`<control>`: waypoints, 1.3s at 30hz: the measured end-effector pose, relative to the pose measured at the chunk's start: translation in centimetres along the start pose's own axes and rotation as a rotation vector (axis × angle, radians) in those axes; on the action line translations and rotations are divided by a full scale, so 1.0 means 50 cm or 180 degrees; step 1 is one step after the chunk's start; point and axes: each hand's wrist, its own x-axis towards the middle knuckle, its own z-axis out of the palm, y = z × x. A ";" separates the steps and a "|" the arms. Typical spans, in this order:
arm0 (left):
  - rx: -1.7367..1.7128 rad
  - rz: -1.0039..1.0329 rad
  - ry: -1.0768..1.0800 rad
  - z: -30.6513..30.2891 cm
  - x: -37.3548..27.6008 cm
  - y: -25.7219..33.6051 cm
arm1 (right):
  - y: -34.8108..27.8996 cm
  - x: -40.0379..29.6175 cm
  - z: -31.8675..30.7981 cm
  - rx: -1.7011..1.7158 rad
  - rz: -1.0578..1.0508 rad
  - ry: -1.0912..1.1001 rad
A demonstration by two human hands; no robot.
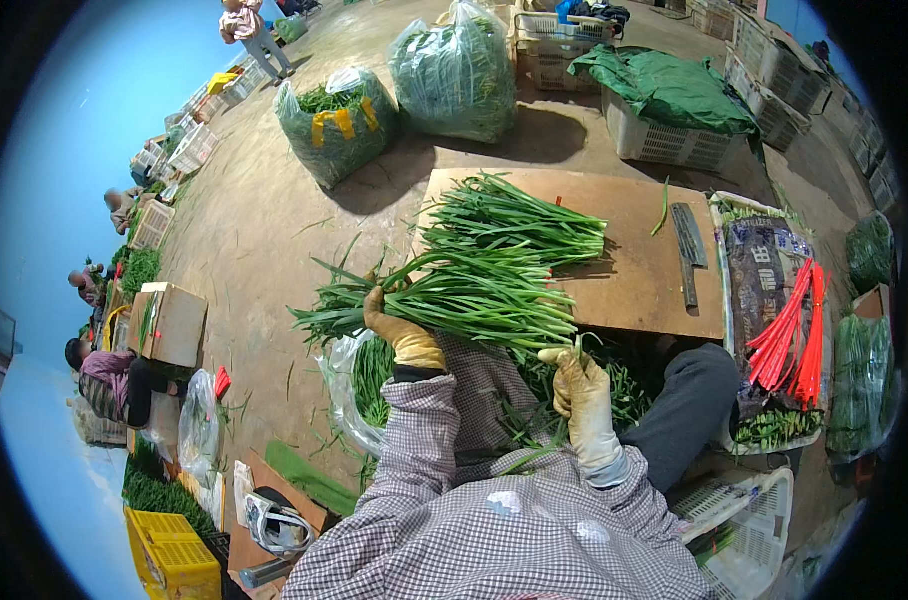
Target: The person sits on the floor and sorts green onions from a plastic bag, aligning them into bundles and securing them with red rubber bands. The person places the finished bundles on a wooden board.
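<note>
My left hand, in a soiled yellowish glove, grips a bunch of long green leafy stalks, like garlic chives, near its leafy end. My right hand, in a pale stained glove, is at the cut ends, with finger and thumb closed on a thin leaf or stalk. Behind, a second bunch lies on a wooden board. A cleaver-like knife rests at the board's right side, near a single loose leaf. More loose greens lie below my right hand, over my lap.
Red ties lie on a printed sack at right. A plastic bag of greens stands left of my lap. Filled bags and a crate with green cover stand beyond the board. Several people work at left, one seated nearest.
</note>
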 end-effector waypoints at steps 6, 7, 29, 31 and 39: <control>0.0144 -0.0219 0.0075 0.054 -0.058 -0.011 | -0.008 0.037 0.067 0.0652 0.1091 -0.0558; 0.0181 -0.0134 -0.0075 0.058 -0.069 -0.017 | -0.009 0.058 0.072 0.0901 0.1402 -0.0512; 0.0664 -0.0527 0.0342 0.023 0.014 0.032 | 0.020 -0.001 -0.100 -0.2545 -0.1812 0.0143; 0.0677 -0.0581 0.0214 0.030 0.016 0.026 | -0.017 -0.012 -0.052 -0.1187 -0.1556 0.0027; 0.0904 -0.0599 0.0555 0.038 -0.004 -0.011 | -0.044 0.108 0.059 -0.0375 0.0042 -0.0188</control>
